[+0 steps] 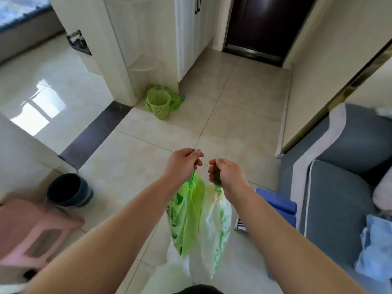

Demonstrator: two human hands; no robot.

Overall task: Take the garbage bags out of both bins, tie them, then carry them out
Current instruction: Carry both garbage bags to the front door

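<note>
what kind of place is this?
Likely a home's entry hall next to a living room: dark front door, white cabinets, a grey sofa and tiled floor.

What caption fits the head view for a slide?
Left hand and right hand hold two green garbage bags by their drawstrings above the tiled floor.

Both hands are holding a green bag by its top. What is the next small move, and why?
Probably walk toward the dark door ahead. The left hand grips the blue drawstring of one green bag, the right hand grips the gathered neck of the paler bag, and both hang closed and lifted off the floor. The green basket and dark bin look emptied.
</note>
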